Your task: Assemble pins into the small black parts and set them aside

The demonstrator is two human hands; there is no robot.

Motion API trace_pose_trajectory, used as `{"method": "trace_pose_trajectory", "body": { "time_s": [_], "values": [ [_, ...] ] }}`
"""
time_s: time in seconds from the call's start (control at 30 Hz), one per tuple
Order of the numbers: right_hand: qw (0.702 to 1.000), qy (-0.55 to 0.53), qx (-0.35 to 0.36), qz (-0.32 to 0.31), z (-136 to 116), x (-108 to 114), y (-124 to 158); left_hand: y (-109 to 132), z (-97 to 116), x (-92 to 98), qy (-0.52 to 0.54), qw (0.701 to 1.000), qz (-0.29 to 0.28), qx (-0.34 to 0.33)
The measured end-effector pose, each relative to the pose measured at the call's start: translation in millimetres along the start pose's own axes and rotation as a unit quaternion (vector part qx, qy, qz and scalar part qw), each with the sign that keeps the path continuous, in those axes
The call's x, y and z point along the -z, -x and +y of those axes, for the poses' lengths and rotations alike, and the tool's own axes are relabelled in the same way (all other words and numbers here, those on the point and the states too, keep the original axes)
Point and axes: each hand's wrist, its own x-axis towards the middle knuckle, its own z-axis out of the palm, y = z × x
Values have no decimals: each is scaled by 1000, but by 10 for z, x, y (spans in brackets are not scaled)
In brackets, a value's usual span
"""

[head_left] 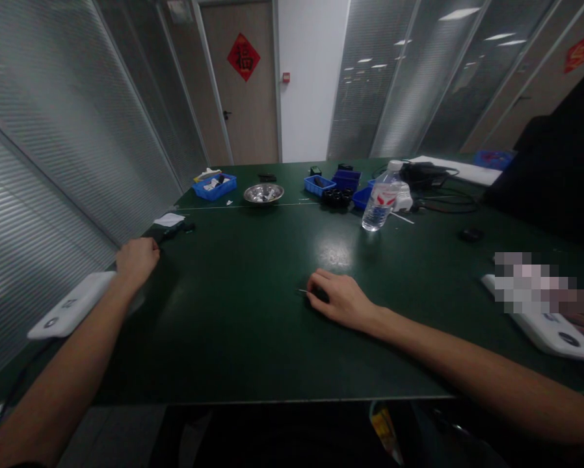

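Observation:
My left hand (136,259) rests curled near the left edge of the dark green table (253,325); its fingers are folded under and hidden, close to a small black object (175,230) and beside a white flat device (72,304). My right hand (338,298) lies on the table's middle, fingers curled over a small dark object (318,296) with a thin pin-like tip (302,290) sticking out to the left.
Further back stand a water bottle (380,198), a metal bowl (263,193), blue trays (214,186) (320,185), black round parts (337,198) and cables (443,195). A white paper scrap (168,220) lies at left. Another white device (545,325) sits at right.

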Motion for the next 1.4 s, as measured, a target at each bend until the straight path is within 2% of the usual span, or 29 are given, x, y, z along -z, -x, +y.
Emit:
{"method": "trace_pose_trajectory", "body": {
  "time_s": [0.3,0.43,0.53,0.63,0.73,0.83,0.93,1.03,1.1,1.3,1.4],
  "values": [
    [1000,-1,-1,4,0,-15,-14,15,78,49,20,999,-14,-42],
    [1000,-2,1,2,-6,-9,-17,17,226,81,48,993,-36,-97],
    [1000,-5,3,2,-1,-11,-15,135,475,145,102,976,-49,-184],
    [1000,-4,1,2,8,-18,-15,445,883,278,203,925,-81,-311],
    [1000,-3,-2,1,15,-23,-19,906,1380,426,264,866,-119,-407],
    [1000,-1,-6,0,18,-26,-22,1378,1813,496,293,807,-123,-498],
    [1000,6,-7,2,17,-29,-17,1704,2062,451,259,799,-70,-538],
    [1000,9,-7,4,15,-33,-11,1817,2128,348,221,803,-10,-554],
    [1000,11,-5,6,16,-35,-8,1805,2113,298,221,798,2,-560],
    [1000,4,5,12,32,-42,-9,1702,2063,279,283,776,-29,-563],
    [1000,3,5,12,32,-35,-7,1682,2062,258,322,777,-41,-539]
  ]
}}
